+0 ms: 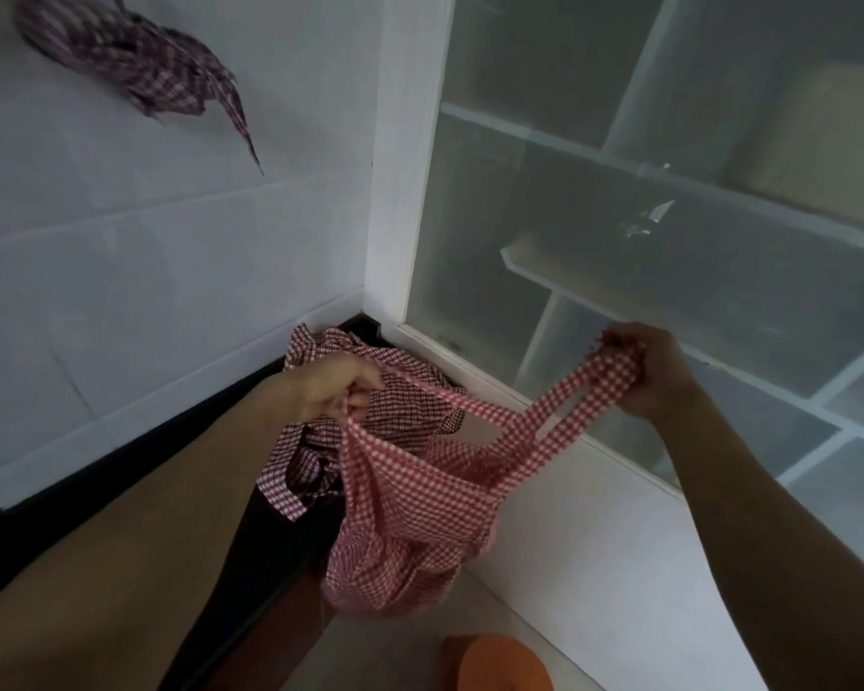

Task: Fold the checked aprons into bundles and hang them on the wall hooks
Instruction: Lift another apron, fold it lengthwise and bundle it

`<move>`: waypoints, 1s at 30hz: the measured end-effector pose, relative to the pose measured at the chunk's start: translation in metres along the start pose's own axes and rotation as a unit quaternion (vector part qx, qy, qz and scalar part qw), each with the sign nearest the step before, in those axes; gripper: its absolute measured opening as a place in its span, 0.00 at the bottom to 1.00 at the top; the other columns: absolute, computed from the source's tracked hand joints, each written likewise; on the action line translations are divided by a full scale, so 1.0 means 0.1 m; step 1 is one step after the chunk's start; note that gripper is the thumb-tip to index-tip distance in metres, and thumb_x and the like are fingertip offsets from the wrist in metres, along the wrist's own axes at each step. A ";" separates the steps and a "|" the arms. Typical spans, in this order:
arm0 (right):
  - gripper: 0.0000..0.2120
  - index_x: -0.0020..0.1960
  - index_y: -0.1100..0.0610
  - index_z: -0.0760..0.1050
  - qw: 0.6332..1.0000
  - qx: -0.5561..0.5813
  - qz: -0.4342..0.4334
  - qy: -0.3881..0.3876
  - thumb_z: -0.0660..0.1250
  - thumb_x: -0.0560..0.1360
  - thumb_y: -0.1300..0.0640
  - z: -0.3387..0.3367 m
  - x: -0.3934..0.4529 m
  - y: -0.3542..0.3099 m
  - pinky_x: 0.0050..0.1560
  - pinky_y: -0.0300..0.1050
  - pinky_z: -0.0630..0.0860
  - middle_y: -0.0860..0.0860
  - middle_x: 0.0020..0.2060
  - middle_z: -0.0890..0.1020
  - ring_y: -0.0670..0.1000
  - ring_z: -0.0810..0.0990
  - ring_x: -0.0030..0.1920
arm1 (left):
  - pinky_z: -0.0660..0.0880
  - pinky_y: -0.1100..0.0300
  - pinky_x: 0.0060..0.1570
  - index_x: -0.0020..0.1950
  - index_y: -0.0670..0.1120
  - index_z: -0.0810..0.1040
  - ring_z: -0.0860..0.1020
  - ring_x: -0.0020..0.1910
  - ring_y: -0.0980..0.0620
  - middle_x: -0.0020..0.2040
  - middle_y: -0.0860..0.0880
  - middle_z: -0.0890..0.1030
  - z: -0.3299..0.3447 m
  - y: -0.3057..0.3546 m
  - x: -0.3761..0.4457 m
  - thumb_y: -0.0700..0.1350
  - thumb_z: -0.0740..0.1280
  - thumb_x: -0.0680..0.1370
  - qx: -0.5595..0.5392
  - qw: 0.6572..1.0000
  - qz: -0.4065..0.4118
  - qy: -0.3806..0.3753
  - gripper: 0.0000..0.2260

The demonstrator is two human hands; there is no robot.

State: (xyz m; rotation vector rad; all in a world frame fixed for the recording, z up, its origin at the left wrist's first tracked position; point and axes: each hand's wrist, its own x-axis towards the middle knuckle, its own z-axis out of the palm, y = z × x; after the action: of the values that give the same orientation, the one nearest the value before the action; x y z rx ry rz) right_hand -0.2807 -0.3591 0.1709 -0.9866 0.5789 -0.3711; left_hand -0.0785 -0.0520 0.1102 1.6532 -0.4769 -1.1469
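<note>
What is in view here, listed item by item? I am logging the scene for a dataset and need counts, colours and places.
red checked apron: one, red and white, held up in the middle, hanging between both hands.
dark checked aprons: a heap, count unclear, maroon and white, in the corner behind the left hand.
hung bundle: one, maroon checked, on the wall upper left.
cabinet: one, white frame with frosted panels, right.
orange object: one, bottom edge, unidentifiable.
left hand: pinches the apron's edge.
right hand: grips the neck strap.

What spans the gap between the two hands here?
The red checked apron: its strap runs from the left hand to the right hand, seen in the head view.
</note>
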 end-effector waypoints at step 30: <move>0.05 0.49 0.65 0.74 0.934 -0.241 -0.007 -0.264 0.67 0.77 0.62 1.51 -0.20 0.14 0.44 0.45 0.79 0.55 0.39 0.77 0.50 0.78 0.40 | 0.73 0.48 0.62 0.57 0.42 0.79 0.78 0.53 0.45 0.54 0.45 0.82 0.45 0.44 -0.03 0.51 0.57 0.84 -0.055 0.984 0.139 -0.093 0.16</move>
State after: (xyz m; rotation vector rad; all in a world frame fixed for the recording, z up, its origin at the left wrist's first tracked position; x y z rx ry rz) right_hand -0.2040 -0.2398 0.2276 -1.4975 0.1667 0.0432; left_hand -0.1093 -0.0903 0.1494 1.3432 -0.7264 -1.1007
